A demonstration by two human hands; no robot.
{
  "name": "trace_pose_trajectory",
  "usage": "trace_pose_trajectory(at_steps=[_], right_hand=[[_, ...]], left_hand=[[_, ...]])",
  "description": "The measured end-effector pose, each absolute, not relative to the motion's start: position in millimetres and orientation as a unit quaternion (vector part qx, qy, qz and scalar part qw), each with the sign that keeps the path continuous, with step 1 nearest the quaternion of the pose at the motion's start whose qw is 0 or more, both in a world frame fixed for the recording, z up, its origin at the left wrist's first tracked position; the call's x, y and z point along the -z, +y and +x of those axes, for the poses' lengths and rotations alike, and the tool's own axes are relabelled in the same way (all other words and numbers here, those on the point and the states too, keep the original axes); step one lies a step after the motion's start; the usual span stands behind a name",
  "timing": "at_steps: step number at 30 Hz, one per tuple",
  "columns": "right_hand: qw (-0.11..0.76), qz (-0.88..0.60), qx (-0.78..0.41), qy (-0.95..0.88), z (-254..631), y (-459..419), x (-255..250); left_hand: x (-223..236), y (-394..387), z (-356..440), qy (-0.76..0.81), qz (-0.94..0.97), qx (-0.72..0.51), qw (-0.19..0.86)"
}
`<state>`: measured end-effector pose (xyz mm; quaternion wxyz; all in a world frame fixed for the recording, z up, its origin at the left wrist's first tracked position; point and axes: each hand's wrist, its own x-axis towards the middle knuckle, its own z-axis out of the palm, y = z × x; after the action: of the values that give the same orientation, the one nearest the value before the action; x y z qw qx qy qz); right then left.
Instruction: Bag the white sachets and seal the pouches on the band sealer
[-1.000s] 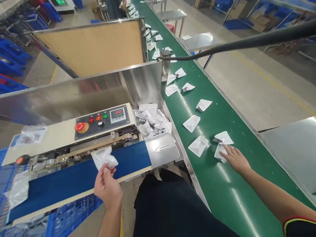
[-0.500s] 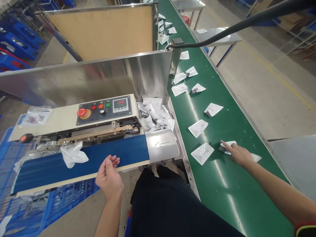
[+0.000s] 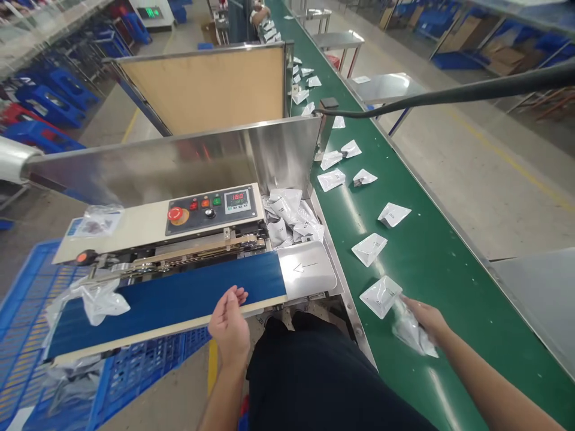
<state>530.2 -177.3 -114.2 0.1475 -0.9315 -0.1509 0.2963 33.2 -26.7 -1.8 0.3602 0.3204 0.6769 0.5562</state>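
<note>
My right hand (image 3: 426,318) is over the green conveyor belt, closed on a small white pouch (image 3: 412,333) that is blurred by motion. Its fingertips reach the corner of another white pouch (image 3: 381,297); whether they grip that one too I cannot tell. My left hand (image 3: 230,323) hovers at the front edge of the blue belt (image 3: 188,293) of a sealing machine, fingers loosely curled and nothing visible in them. Further left on that belt, a white pouch (image 3: 104,302) sits with its upper edge at the sealing mechanism (image 3: 193,254).
Several white pouches are piled (image 3: 291,218) behind the metal infeed plate (image 3: 309,272). More pouches lie along the green conveyor (image 3: 431,263). A control panel (image 3: 211,209) tops the machine; a blue crate (image 3: 148,359) stands below. A black cable (image 3: 449,99) crosses above. Another person's hand (image 3: 260,15) shows far off.
My right hand has drawn nearer, dragging the pouch toward the flat one. The pouch on the blue belt has travelled left. My view has tilted up a little; my left hand looks unchanged.
</note>
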Motion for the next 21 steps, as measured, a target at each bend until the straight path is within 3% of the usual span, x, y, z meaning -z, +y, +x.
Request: trace_pose_trajectory(at_steps=[3,7,12,16,21], right_hand=[[0.165,-0.919,-0.317,-0.165,495,-156,106],[0.137,-0.904,-0.234,-0.331,462,-119,52],[0.268,-0.801,-0.112,-0.523,395,-71,-39],[0.338,-0.702,-0.194,-0.596,331,-34,-80],[0.411,-0.672,-0.295,-0.541,289,-11,-75]], left_hand=[[2,-20,48,0.64,0.366,-0.528,0.421],[3,-9,71,0.568,0.469,-0.479,0.477],[3,9,111,0.455,0.61,-0.433,0.484],[-9,26,127,0.412,0.626,-0.434,0.5],[-23,31,107,0.406,0.602,-0.431,0.536]])
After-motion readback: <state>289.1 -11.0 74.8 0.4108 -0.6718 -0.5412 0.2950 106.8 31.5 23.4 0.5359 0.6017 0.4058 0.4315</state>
